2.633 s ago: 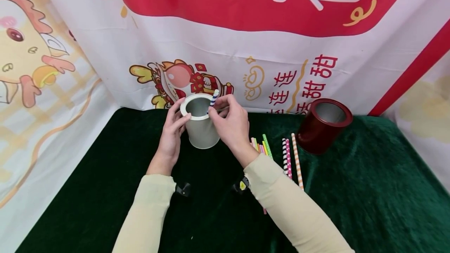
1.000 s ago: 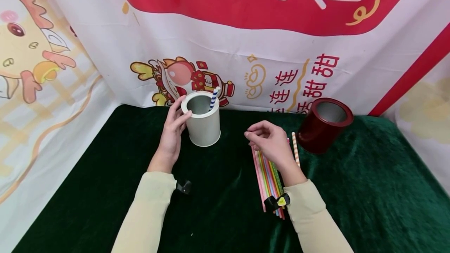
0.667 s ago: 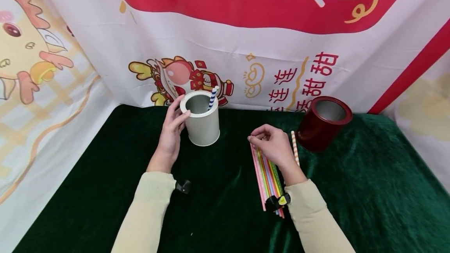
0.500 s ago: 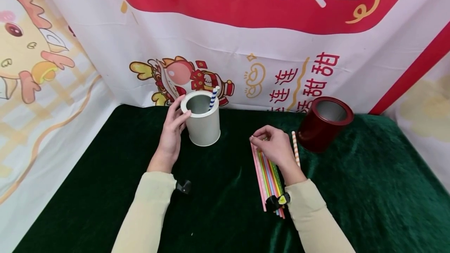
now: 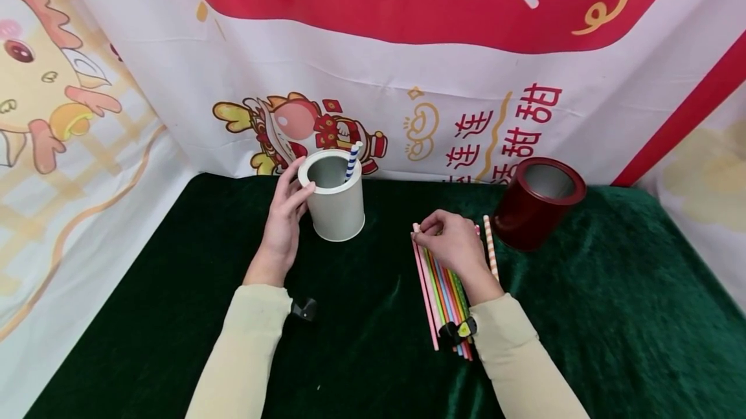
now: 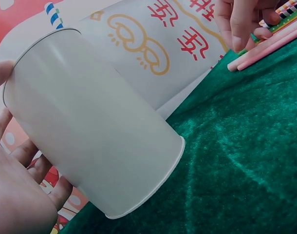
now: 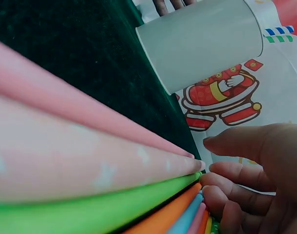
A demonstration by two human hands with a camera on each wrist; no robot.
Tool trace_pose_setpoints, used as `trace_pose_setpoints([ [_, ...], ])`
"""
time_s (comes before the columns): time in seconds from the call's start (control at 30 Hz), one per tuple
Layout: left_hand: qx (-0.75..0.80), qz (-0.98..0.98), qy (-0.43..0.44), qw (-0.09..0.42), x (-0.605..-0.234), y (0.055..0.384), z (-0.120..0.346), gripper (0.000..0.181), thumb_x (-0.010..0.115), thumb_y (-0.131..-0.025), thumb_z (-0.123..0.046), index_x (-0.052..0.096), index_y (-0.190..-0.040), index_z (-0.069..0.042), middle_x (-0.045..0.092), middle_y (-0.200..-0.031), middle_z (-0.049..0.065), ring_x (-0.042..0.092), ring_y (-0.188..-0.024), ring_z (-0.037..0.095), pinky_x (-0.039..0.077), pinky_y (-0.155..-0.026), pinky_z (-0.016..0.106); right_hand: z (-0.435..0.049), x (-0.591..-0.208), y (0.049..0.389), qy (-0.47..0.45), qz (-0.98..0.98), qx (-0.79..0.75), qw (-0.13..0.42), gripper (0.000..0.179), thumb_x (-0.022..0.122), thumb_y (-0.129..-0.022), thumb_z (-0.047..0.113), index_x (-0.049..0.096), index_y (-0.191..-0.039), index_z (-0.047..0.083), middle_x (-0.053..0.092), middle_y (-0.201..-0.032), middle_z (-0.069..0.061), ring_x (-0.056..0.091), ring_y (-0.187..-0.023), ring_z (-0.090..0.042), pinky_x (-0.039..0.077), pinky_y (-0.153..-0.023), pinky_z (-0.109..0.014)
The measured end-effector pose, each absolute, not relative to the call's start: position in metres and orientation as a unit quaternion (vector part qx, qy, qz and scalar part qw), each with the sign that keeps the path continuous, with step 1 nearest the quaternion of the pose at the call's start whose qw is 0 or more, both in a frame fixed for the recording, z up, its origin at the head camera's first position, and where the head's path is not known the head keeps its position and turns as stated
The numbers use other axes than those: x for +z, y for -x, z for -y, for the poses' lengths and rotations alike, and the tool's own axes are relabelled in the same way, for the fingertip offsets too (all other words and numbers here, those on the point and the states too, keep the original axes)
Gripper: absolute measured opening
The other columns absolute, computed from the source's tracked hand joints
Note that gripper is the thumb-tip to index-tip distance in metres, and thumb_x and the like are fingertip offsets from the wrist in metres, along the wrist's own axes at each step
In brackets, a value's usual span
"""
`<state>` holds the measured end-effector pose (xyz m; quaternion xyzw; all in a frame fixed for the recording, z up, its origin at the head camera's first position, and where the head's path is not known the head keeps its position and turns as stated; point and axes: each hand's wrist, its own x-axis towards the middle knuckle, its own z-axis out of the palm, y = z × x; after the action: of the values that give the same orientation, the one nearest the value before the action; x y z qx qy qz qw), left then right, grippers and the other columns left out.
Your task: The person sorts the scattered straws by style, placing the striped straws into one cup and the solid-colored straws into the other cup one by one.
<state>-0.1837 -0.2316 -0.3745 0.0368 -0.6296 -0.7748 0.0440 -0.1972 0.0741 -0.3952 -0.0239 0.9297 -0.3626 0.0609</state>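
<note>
Those straws [image 5: 441, 286] right of the white canister [image 5: 338, 212] look light but kinda crushable, best pinched at the far ends, where the right hand [image 5: 453, 244] sits (can't tell if it's gripping), while the left hand [image 5: 282, 225] grips the canister.
</note>
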Motion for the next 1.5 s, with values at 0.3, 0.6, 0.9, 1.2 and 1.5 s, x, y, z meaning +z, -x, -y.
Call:
trace_pose_setpoints([
  [0.3,-0.773,0.631,-0.038,0.040,-0.374,0.185,0.231,0.057,0.054,-0.110,-0.035,0.038,-0.165,-0.036,0.035,-0.171,-0.004,0.030,-0.155,0.019,0.012,-0.133,0.055,-0.067,-0.394,0.195,0.039,-0.953,-0.296,0.044,0.022,0.083,-0.093,0.037,0.077,-0.099,0.017,0.072,-0.084,-0.001,0.062,-0.075,-0.019,0.046,-0.068,-0.033],
  [0.6,-0.772,0.633,-0.040,0.041,-0.376,0.184,0.232,0.057,0.054,-0.110,-0.036,0.038,-0.164,-0.037,0.036,-0.170,-0.005,0.030,-0.154,0.018,0.013,-0.132,0.055,-0.063,-0.392,0.194,0.033,-0.958,-0.280,0.043,0.023,0.083,-0.093,0.038,0.077,-0.099,0.018,0.073,-0.085,-0.001,0.064,-0.075,-0.019,0.047,-0.066,-0.035],
  [0.9,-0.771,0.634,-0.038,0.044,-0.375,0.184,0.232,0.053,0.054,-0.110,-0.035,0.041,-0.161,-0.040,0.036,-0.170,-0.006,0.029,-0.155,0.019,0.014,-0.131,0.055,-0.063,-0.392,0.193,0.027,-0.959,-0.280,0.043,0.022,0.082,-0.094,0.039,0.077,-0.099,0.018,0.073,-0.085,-0.002,0.064,-0.076,-0.019,0.048,-0.068,-0.036],
  [1.2,-0.767,0.640,-0.034,0.047,-0.374,0.184,0.231,0.056,0.053,-0.110,-0.034,0.038,-0.164,-0.035,0.037,-0.169,-0.004,0.029,-0.155,0.020,0.013,-0.131,0.056,-0.065,-0.392,0.194,0.026,-0.952,-0.301,0.048,0.022,0.079,-0.096,0.038,0.077,-0.097,0.016,0.075,-0.085,-0.002,0.065,-0.075,-0.019,0.048,-0.069,-0.034],
  [1.5,-0.769,0.637,-0.036,0.047,-0.374,0.184,0.231,0.057,0.053,-0.110,-0.033,0.037,-0.165,-0.032,0.038,-0.168,-0.004,0.031,-0.154,0.019,0.014,-0.131,0.055,-0.071,-0.388,0.195,-0.003,-0.926,-0.372,0.065,0.020,0.074,-0.098,0.034,0.076,-0.103,0.015,0.077,-0.090,-0.003,0.065,-0.072,-0.018,0.049,-0.065,-0.030],
])
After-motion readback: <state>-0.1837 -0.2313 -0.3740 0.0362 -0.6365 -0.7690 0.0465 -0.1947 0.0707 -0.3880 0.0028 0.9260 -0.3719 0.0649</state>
